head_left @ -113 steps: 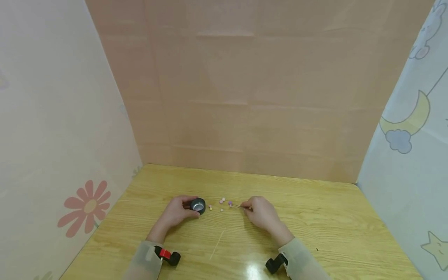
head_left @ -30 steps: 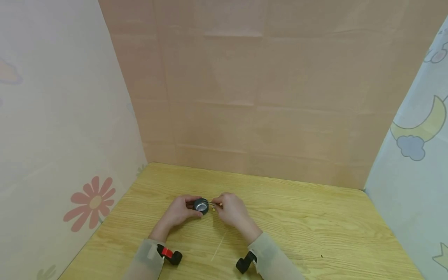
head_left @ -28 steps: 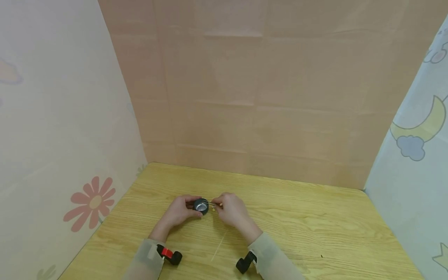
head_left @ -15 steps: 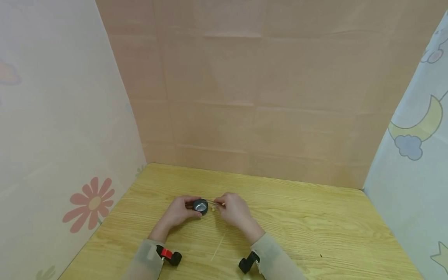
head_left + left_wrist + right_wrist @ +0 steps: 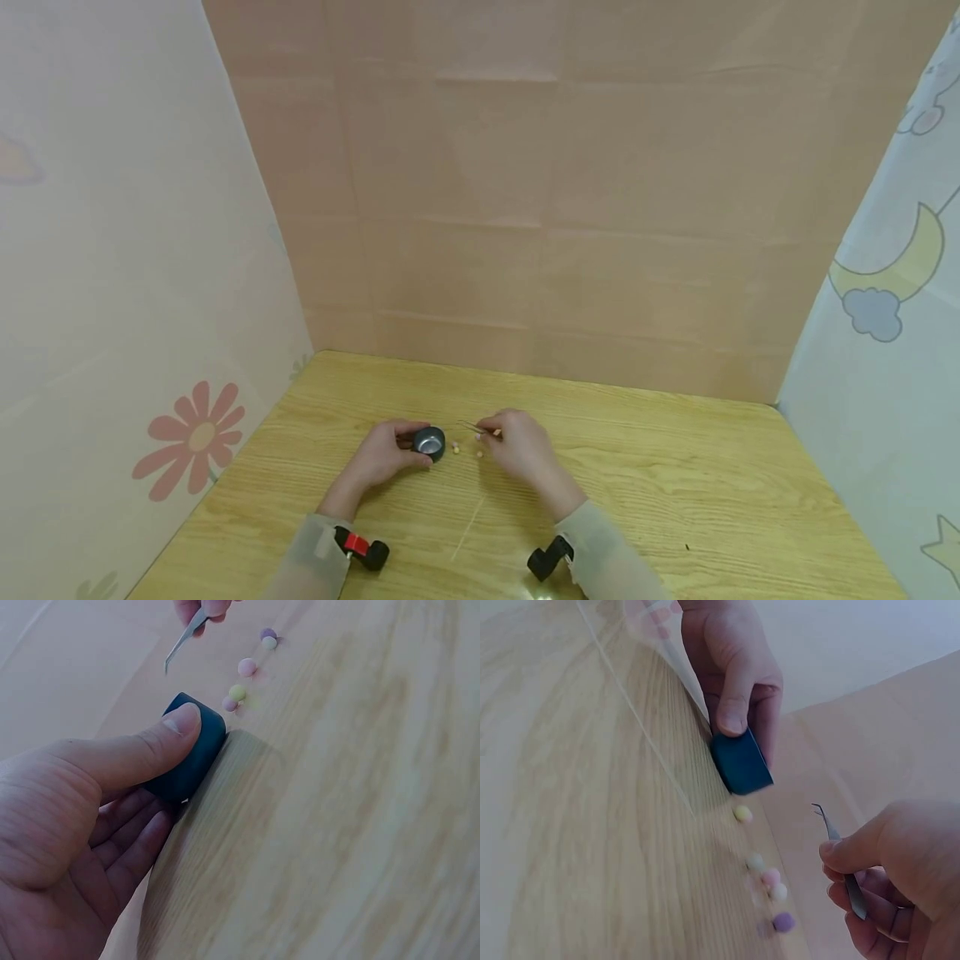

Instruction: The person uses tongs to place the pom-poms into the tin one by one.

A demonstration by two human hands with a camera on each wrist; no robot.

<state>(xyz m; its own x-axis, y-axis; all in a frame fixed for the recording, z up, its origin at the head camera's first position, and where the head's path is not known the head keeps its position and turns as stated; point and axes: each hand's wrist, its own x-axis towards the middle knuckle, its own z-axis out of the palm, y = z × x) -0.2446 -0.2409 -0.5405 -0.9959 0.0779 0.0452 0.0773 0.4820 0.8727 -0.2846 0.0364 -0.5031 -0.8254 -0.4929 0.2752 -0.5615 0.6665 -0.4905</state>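
Grey metal tweezers, pinched in your right hand, have drawn back from the dark cup your left hand grips beside the small balls on the table, so their tips, seemingly bare, look free to grasp.

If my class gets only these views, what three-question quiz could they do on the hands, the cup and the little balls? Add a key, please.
1. True or false: the tips of the tweezers are pinching something.
2. Choose one: what does the left hand hold?
A. a spoon
B. a cup
C. a pen
3. Fill in the colour: in the right wrist view, the ball farthest from the cup is ____.

Key:
1. False; the right hand holds the tweezers, but their tips are bare.
2. B.
3. Purple.
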